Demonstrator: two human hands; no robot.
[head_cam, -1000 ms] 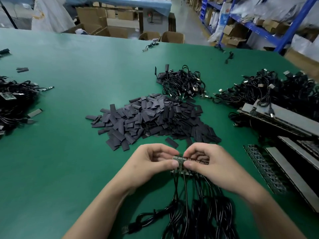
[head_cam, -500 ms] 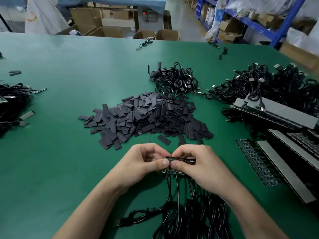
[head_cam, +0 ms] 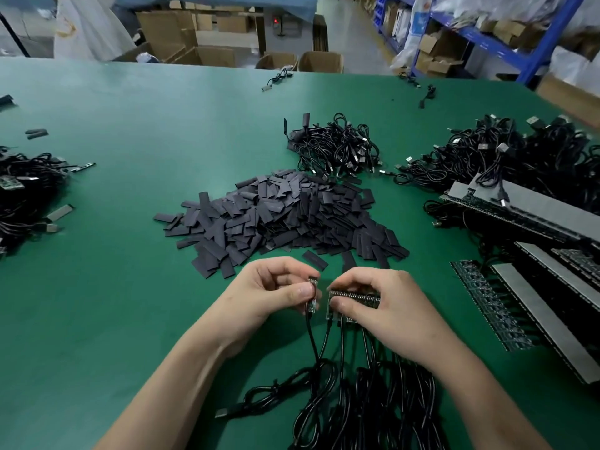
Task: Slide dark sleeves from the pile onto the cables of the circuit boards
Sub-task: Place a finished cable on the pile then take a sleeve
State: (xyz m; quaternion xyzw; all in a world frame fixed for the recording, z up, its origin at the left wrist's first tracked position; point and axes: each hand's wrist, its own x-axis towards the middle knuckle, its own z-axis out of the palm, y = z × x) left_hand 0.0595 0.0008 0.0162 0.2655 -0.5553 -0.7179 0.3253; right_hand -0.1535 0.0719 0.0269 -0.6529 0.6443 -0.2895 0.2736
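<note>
Backing onto cardboard boxes (head_cam: 319,61) and blue shelving (head_cam: 487,40), the green table (head_cam: 130,125) carries the sleeve pile (head_cam: 282,219) just beyond the left hand (head_cam: 266,297) pinching one circuit board (head_cam: 311,307) and the right hand (head_cam: 389,306) gripping a board strip (head_cam: 357,295).

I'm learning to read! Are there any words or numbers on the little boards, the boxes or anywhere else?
No text is readable anywhere.
Single circuit board and row of circuit boards: markings too small to read.
Blue-and-white package at the back: blurred.
Cardboard boxes: no print visible.
</note>
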